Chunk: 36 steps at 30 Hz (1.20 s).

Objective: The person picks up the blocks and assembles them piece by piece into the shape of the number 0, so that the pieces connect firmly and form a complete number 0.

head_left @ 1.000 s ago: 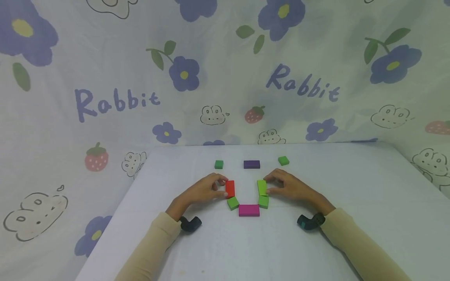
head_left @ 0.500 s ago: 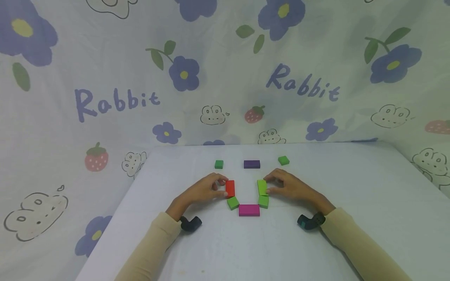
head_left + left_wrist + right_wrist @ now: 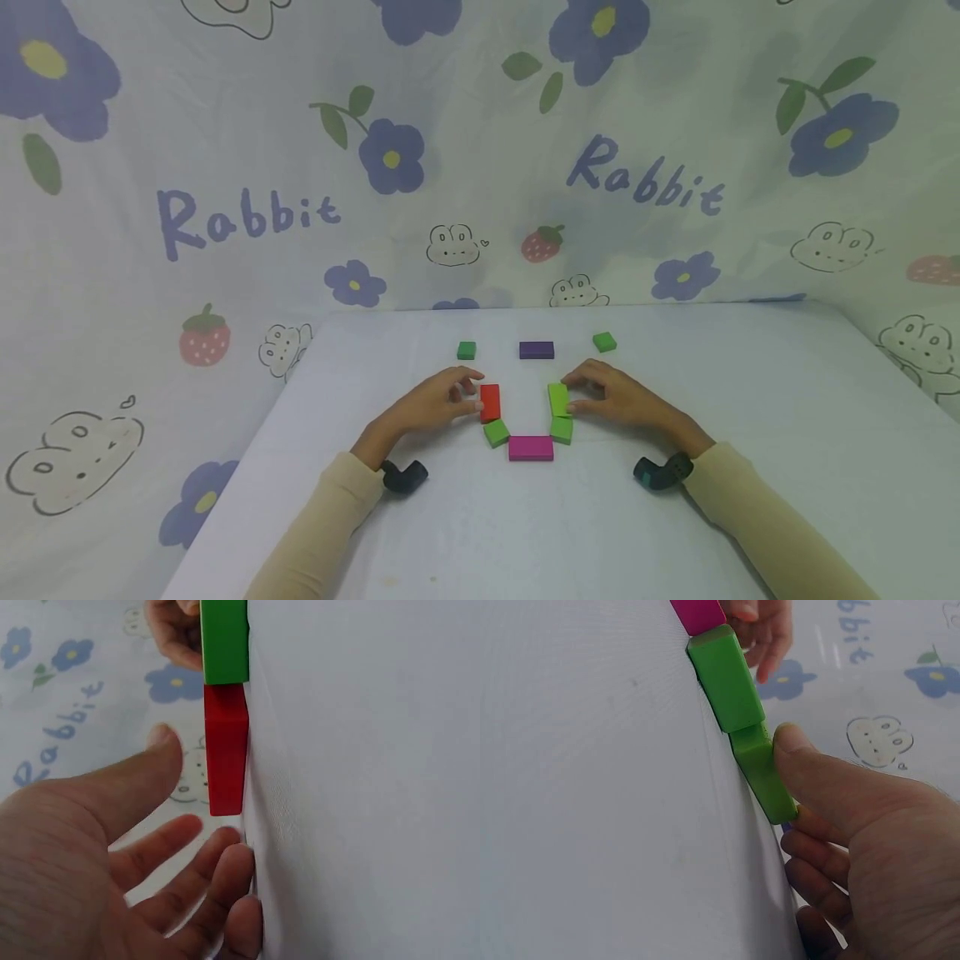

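Note:
Beside the red block (image 3: 490, 402) is my left hand (image 3: 431, 402), its thumb and fingers spread. In the left wrist view a small gap separates the thumb from the red block (image 3: 226, 754). My right hand (image 3: 626, 400) pinches the lime block (image 3: 558, 400) between thumb and index finger; the right wrist view shows the thumb against the lime block (image 3: 766, 776). Small green blocks (image 3: 496, 432) (image 3: 562, 430) touch the near ends of the red and lime blocks, with a magenta block (image 3: 531, 448) between them, forming a U.
Farther back on the white table (image 3: 525, 533) lie a green block (image 3: 467, 350), a purple block (image 3: 537, 350) and another green block (image 3: 604, 342). A patterned cloth (image 3: 480, 192) hangs behind the table.
My left fingers have let go of the red block and moved slightly left and away from it. The right hand and the blocks have stayed where they were.

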Available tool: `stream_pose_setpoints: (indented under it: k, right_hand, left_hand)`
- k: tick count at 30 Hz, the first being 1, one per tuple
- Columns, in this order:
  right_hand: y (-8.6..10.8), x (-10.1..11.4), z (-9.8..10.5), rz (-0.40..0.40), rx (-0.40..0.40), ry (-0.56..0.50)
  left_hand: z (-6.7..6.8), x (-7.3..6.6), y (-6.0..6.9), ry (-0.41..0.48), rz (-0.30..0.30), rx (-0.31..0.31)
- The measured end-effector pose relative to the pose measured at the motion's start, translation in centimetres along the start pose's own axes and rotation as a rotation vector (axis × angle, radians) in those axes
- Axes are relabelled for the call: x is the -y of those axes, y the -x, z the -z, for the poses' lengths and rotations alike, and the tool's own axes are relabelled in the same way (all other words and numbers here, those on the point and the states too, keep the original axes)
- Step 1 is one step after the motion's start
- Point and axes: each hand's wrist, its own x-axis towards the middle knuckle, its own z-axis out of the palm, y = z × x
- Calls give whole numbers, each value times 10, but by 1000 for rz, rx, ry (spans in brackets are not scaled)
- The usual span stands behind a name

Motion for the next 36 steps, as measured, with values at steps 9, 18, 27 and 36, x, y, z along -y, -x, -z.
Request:
stream_pose_setpoints:
  k: [9,18,27,36]
  right_hand:
    - [1,-2,1,-1,-6,4]
    - [0,-4,0,0,-10,-8]
    - [-2,-4,-2,4,-17,2]
    - [-2,-3,-2,5,-17,4]
  left_hand:
    - [16,12,-11,15,59,-183]
    - [35,29,-37,3,114,-165]
    - [41,36,-53,-5,142,-160]
    - [38,36,-60,-13,158,-152]
